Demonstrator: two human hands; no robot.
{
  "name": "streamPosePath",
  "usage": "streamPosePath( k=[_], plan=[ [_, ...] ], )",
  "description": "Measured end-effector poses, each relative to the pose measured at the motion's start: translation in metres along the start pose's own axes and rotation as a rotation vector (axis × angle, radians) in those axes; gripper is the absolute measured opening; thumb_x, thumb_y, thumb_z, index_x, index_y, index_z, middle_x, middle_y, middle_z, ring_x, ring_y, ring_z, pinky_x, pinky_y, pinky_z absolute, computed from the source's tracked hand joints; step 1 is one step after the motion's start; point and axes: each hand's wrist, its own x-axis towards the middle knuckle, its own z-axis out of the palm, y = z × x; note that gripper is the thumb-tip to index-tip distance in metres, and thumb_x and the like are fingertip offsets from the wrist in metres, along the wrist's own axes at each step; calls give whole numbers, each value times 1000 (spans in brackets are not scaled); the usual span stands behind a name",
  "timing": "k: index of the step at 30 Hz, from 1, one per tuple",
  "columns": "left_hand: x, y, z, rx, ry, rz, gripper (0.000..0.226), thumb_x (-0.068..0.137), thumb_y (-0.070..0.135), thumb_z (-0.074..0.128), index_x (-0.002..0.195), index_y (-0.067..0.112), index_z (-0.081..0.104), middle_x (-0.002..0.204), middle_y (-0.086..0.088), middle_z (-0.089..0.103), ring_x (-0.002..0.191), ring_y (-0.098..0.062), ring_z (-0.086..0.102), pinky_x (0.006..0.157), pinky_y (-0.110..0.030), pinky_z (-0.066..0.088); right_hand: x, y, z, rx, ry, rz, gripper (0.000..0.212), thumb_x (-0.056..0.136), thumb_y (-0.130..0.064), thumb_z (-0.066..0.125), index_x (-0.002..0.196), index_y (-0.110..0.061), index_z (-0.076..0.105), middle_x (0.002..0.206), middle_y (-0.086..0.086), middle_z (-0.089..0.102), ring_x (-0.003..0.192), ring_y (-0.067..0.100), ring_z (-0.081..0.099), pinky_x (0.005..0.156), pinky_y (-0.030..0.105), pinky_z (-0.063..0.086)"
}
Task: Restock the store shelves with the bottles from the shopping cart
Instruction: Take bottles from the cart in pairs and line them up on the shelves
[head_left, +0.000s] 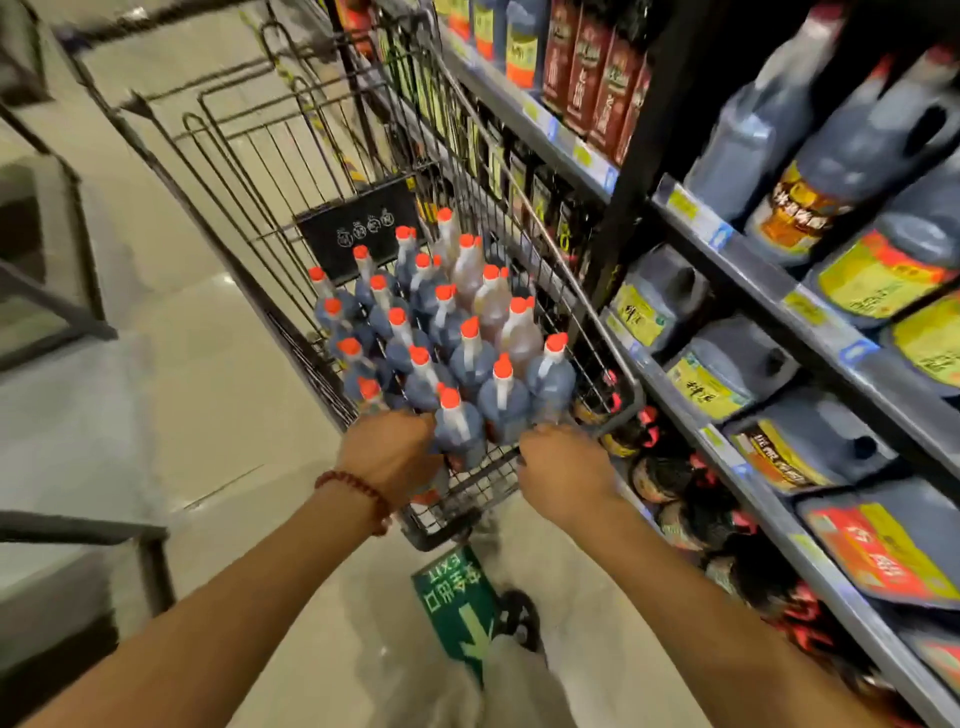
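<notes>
A wire shopping cart stands in the aisle, its near end packed with several dark sauce bottles with orange caps; a few amber ones stand among them. My left hand, a red bead bracelet on its wrist, grips the cart's near rim beside the closest bottle. My right hand grips the same rim further right. The store shelves run along the right side, close to the cart.
Large dark jugs with yellow and red labels fill the right shelves, smaller bottles below. A green exit sign is stuck on the tiled floor under the cart. Grey fixtures line the left side.
</notes>
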Motion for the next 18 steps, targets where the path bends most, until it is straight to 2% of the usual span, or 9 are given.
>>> streamPosePath(
  k=[2,4,7,9,11,13,14,15,18],
  plan=[
    [0,-9,9,-22,3,-1,31,89,33,44,107,17,63,104,-9,66,99,-33,61,75,-33,47,11,-14,23,7,-48,-5,23,92,-15,46,112,-11,56,118,10,58,110,31,55,85,37,48],
    [3,-20,16,-63,82,74,32,87,35,42,96,20,69,92,-8,70,90,-33,65,75,-36,50,20,-28,44,12,-70,-4,26,93,-16,45,116,-9,54,118,12,58,112,33,53,88,38,46],
    [8,-39,31,106,-12,176,15,73,42,67,83,31,70,80,2,70,82,-24,68,79,-36,50,27,-46,71,37,-18,17,26,93,-22,46,108,-8,61,112,12,63,109,33,55,91,37,42],
    [9,-54,51,143,-74,222,30,48,46,84,72,33,71,67,5,70,69,-22,69,74,-39,54,28,-56,86,11,-47,26,25,92,-21,46,100,-11,67,103,8,68,104,30,58,95,38,39],
    [8,-63,71,165,-33,290,34,45,48,84,71,29,73,66,2,71,68,-24,70,78,-45,54,26,-66,96,-66,-98,72,15,83,-22,57,81,-16,70,80,2,70,90,27,62,94,39,39],
    [9,-69,85,219,49,346,29,53,51,79,65,27,72,63,1,69,68,-26,68,79,-43,51,22,-71,104,-47,-37,140,9,66,-20,72,60,-16,68,58,1,64,73,27,63,90,39,41],
    [9,-68,87,220,59,371,29,59,55,73,64,26,71,62,0,68,67,-26,68,76,-41,50,20,-71,109,-45,14,155,10,66,-19,72,58,-15,68,57,2,64,72,28,63,91,39,40],
    [12,-67,91,219,44,404,34,66,59,62,64,26,71,62,0,68,67,-25,67,74,-38,49,18,-71,115,-47,42,162,11,73,-22,68,64,-16,70,64,3,66,79,28,63,96,40,39],
    [17,-65,98,276,-1,440,53,72,64,31,72,29,71,65,5,68,70,-16,66,71,-28,37,14,-70,123,-12,142,239,40,89,-32,37,78,-18,73,85,1,69,96,23,61,108,39,31]
  ],
)
